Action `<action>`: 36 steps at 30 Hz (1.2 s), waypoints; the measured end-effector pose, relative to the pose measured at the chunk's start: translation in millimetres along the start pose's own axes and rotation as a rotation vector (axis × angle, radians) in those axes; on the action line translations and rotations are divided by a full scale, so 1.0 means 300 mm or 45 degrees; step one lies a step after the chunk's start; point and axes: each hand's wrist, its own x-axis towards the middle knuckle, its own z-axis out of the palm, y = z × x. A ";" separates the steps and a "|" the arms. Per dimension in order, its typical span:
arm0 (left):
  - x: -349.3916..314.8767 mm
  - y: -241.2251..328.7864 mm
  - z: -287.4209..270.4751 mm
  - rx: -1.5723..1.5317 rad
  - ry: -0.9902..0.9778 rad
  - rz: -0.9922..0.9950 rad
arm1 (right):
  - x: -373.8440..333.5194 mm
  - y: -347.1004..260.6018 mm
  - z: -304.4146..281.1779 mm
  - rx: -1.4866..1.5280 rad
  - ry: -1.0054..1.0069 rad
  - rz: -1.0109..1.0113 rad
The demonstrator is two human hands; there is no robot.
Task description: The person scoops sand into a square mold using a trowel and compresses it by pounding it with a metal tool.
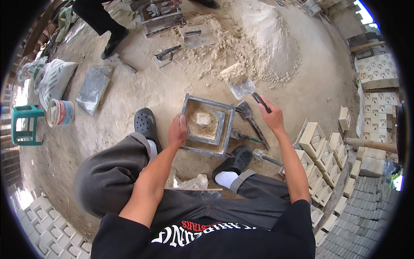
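Note:
In front of me on the ground is a square metal mould (229,131), a smaller angled frame inside it. Sandy material and a pale lump (203,119) lie within. My left hand (177,131) is closed over the mould's left wall. Beyond the mould's far right corner, my right hand (272,115) grips the dark handle of a flat trowel (243,89). A heap of damp-looking sandy mix sits on the far part of its blade. Just right of the mould lie a hammer-like tool (254,123) and a green-handled tool (248,137).
A pale powder mound (269,39) rises ahead. Another person's leg (101,26) stands far left near a second mould (161,23). Cast blocks (317,140) are stacked at right. A green stool (26,125), bucket (60,113) and metal plate (93,88) are at left.

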 end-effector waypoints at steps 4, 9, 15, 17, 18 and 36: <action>-0.055 -0.003 -0.012 -0.331 0.177 -0.051 | -0.266 -0.115 -0.043 0.010 -0.306 -0.106; 0.094 0.099 -0.015 -0.665 0.153 0.131 | -0.311 -0.224 -0.027 -0.162 -0.462 -0.367; 0.072 0.102 -0.012 -0.630 0.210 0.122 | -0.335 -0.286 0.035 -0.266 -0.570 -0.325; 0.055 0.112 -0.015 -0.594 0.177 0.083 | -0.346 -0.299 0.042 -0.297 -0.590 -0.253; 0.055 0.110 -0.018 -0.599 0.179 0.086 | -0.345 -0.319 0.037 -0.301 -0.588 -0.227; -0.019 0.044 -0.010 -0.293 0.186 0.309 | -0.298 -0.450 0.037 -0.290 -0.662 -0.256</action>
